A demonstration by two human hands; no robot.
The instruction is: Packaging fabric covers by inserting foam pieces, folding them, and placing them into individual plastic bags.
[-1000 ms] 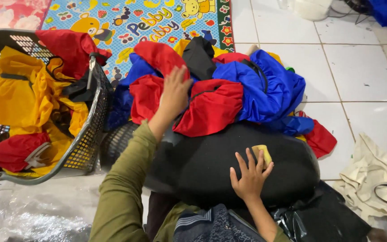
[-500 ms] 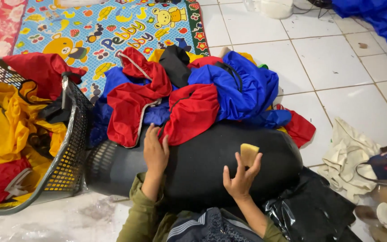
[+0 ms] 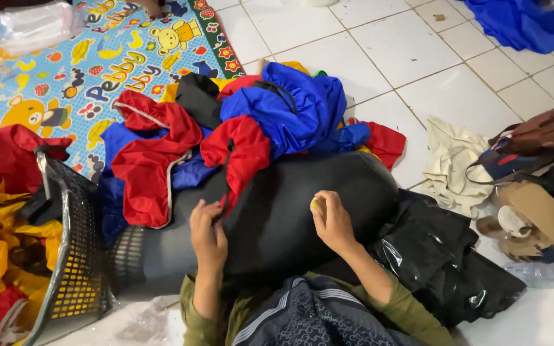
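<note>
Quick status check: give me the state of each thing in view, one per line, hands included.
left hand: flat on the dark cloth, touching a red garment's edge
right hand: closed on a small yellow piece
dark cloth: stretched over a rounded form
garment pile: heaped, unfolded
black basket: filled with clothes

Left hand [image 3: 208, 232] back from the clothes pile [image 3: 238, 134] onto the black bundle [image 3: 290, 218].
</note>
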